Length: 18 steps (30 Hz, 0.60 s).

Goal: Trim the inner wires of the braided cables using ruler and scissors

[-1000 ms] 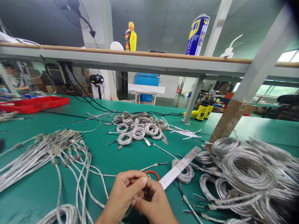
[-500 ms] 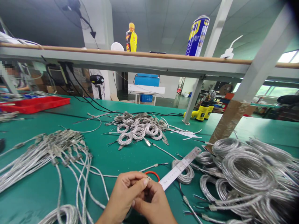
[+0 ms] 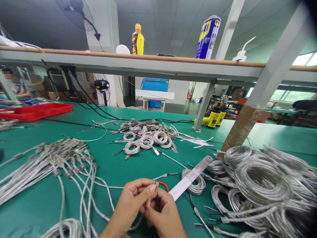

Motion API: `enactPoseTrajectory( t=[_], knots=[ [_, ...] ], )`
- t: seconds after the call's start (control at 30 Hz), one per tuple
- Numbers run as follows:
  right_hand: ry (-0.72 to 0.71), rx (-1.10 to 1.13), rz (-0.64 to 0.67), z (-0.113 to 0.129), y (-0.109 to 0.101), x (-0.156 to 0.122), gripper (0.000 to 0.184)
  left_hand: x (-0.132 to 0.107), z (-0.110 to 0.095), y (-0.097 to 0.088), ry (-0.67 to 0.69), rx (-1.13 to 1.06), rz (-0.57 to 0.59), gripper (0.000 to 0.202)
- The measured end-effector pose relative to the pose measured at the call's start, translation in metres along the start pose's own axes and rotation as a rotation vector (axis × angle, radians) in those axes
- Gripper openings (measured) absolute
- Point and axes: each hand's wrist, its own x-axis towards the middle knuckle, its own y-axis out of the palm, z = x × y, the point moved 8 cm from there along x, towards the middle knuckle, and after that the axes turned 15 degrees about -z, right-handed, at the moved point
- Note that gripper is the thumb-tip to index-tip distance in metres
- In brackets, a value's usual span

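My left hand [image 3: 132, 201] and my right hand [image 3: 163, 211] meet low in the middle of the view. Their fingertips pinch the small metal end of a braided silver cable [image 3: 151, 187], and a loop of it hangs below them. Just beyond the fingers lies a red ring [image 3: 164, 185], partly hidden by my right hand. A steel ruler [image 3: 190, 178] rests on a small cable coil [image 3: 195, 185] to the right. Other silver braided cables lie in a long bundle [image 3: 42, 168] at left and a heap of coils [image 3: 260, 181] at right.
Several smaller coils [image 3: 146, 140] lie farther along the green work surface [image 3: 32, 205]. A red tray [image 3: 37, 110] sits at back left, near a seated person [image 3: 15, 86]. A tape-wrapped post [image 3: 241, 127] and a yellow machine [image 3: 214, 119] stand at back right.
My hands have shifted slightly left and up, with the cable end still pinched between them. The red ring now shows less. The whole view has tilted a little.
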Motion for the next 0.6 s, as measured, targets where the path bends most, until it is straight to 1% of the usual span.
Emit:
enactPoseTrajectory(
  t=[0.1,0.2,0.3,0.43,0.5,0.6],
  knots=[
    [0.030,0.019,-0.025,-0.001,-0.004,0.003,0.035,0.002,0.000,-0.001,-0.001,-0.003,0.000,0.017],
    [0.032,0.014,-0.028,-0.002,-0.005,0.003,0.035,0.003,-0.001,-0.001,-0.014,-0.008,-0.004,0.018],
    [-0.001,-0.016,0.000,0.001,-0.003,0.003,0.030,0.003,-0.003,-0.002,-0.006,0.054,-0.038,0.020],
    [-0.046,0.013,0.025,0.010,-0.007,0.004,0.016,0.003,-0.004,-0.006,-0.018,0.080,-0.083,0.023],
    [-0.048,0.026,-0.026,0.014,-0.015,0.007,0.016,0.003,-0.004,-0.007,-0.008,0.094,-0.078,0.022],
    [-0.048,-0.006,-0.159,0.018,-0.030,0.011,0.018,0.004,-0.005,-0.007,0.042,0.146,-0.069,0.020]
  ],
)
